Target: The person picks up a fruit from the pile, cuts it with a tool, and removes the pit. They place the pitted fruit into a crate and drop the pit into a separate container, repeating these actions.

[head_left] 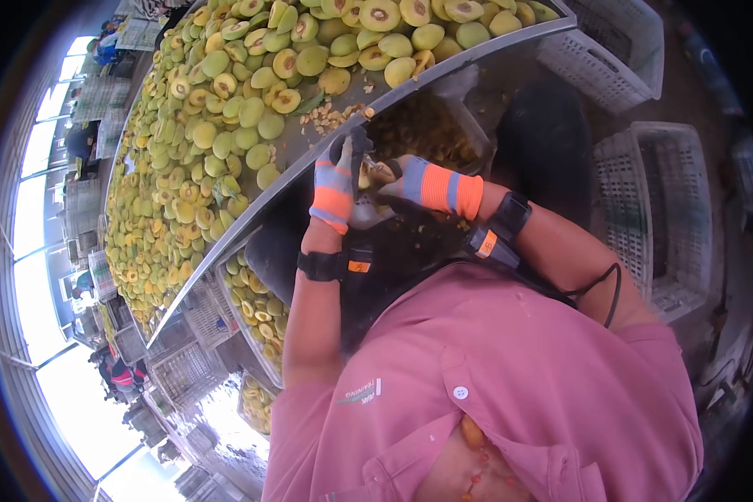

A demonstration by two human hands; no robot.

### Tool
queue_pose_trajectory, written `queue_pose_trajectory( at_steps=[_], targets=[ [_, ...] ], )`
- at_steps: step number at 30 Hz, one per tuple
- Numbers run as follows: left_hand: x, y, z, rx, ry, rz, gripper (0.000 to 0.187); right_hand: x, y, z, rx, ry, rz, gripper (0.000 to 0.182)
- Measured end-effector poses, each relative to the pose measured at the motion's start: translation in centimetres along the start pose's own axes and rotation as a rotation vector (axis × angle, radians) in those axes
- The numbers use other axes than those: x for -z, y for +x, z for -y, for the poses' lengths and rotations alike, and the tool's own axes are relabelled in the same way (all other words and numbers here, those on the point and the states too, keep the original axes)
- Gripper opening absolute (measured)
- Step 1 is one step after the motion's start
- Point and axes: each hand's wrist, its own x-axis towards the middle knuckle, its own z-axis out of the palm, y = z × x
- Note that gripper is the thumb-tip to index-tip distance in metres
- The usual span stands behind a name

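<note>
My left hand, in a grey glove with an orange cuff and dark fingertips, is closed at the table's metal edge. Its fingers curl round a pale, cut fruit piece. From the right, my right hand, gloved alike, meets the piece with its fingers pressed together; what it grips is too small to tell. Halved green-yellow fruits, some with brown pits showing, cover much of the table. A small heap of pale brown bits lies near the edge, just above my left hand.
Below the edge, a container holds dark, brownish pieces. White plastic crates stand at the right, another beneath them. Crates of fruit stand at the lower left. Other people are far off at the left.
</note>
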Motion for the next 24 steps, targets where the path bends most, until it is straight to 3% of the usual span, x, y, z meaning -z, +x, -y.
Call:
queue_pose_trajectory(
  at_steps=[1,4,6,11,15,18,20,23,24],
  targets=[
    [-0.3,-0.7,-0.3,-0.255,0.147,0.035,0.026,0.3,-0.5,0.9,-0.062,0.072,0.024,0.034],
    [-2.1,-2.4,0.7,-0.474,0.331,-0.175,0.028,0.3,-0.8,1.5,-0.215,0.24,0.088,0.038],
    [-1.8,-2.5,1.0,-0.437,0.322,-0.178,0.029,-0.5,0.0,0.3,-0.269,0.28,0.109,0.039],
    [-1.7,-2.4,1.3,-0.398,0.314,-0.139,0.029,-0.6,-0.3,-0.5,-0.031,-0.038,-0.011,0.039],
    [-1.3,-2.3,1.2,-0.144,0.011,-0.038,0.028,-0.2,0.3,-1.1,0.129,-0.268,-0.039,0.037],
    [-0.4,-1.3,2.5,-0.088,0.039,-0.011,0.025,0.5,-1.4,1.5,-0.061,-0.107,0.07,0.04],
    [0.1,-0.9,2.8,-0.119,0.156,0.024,0.022,0.7,-1.5,1.6,-0.019,-0.126,0.109,0.034],
    [-1.9,-2.7,-0.1,-0.086,0.271,-0.135,0.019,0.3,-1.0,1.0,-0.055,-0.005,0.126,0.031],
    [-1.5,-2.7,0.5,-0.221,0.359,-0.139,0.017,0.0,-0.9,0.9,-0.082,0.063,0.124,0.03]
  ],
)
